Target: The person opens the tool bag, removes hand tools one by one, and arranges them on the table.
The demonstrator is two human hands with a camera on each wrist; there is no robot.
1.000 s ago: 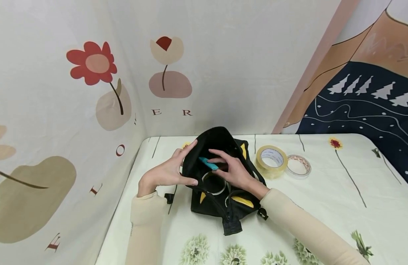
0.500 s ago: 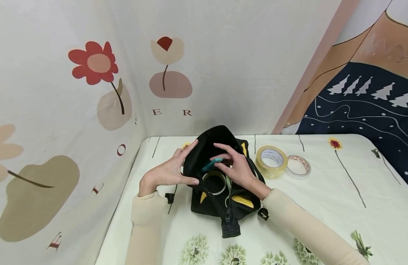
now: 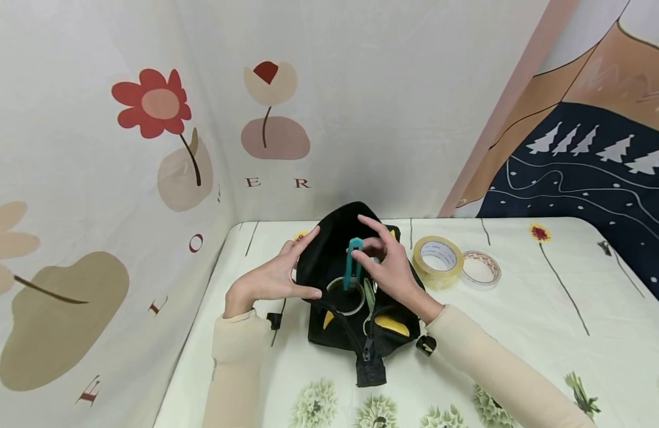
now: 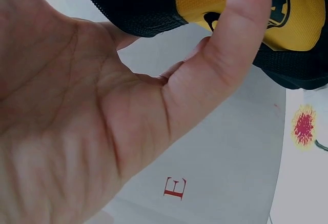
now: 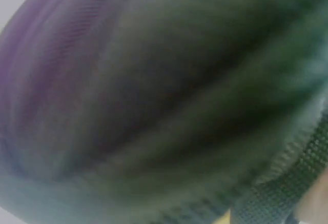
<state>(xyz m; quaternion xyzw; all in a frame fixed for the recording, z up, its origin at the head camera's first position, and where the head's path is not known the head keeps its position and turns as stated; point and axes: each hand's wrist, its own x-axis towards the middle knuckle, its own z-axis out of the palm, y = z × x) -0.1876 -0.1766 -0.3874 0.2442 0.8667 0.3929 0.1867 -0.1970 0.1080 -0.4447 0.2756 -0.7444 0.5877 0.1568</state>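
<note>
A black tool bag (image 3: 329, 238) with yellow panels stands with its mouth spread wide. My left hand (image 3: 270, 276) holds its left rim, thumb at the near edge and fingers up along the side. In the left wrist view the thumb lies across the black and yellow cloth. A teal box cutter (image 3: 352, 264), slotted down its middle, is pinched upright by my right hand (image 3: 388, 264), its lower end over a roll of tape (image 3: 356, 306) inside the bag. Beside that roll is a green-handled tool (image 3: 369, 294). The right wrist view is filled by blurred dark bag cloth.
A wide roll of clear tape (image 3: 438, 261) and a narrower roll (image 3: 482, 268) lie right of the bag on the flower-print tablecloth (image 3: 522, 333). A black strap end (image 3: 370, 371) hangs toward the front. Printed cloth walls (image 3: 372, 119) stand close behind and at the left.
The right hand has risen a little and moved right, turning the box cutter from slanted to upright over the roll. The left hand has stayed on the rim.
</note>
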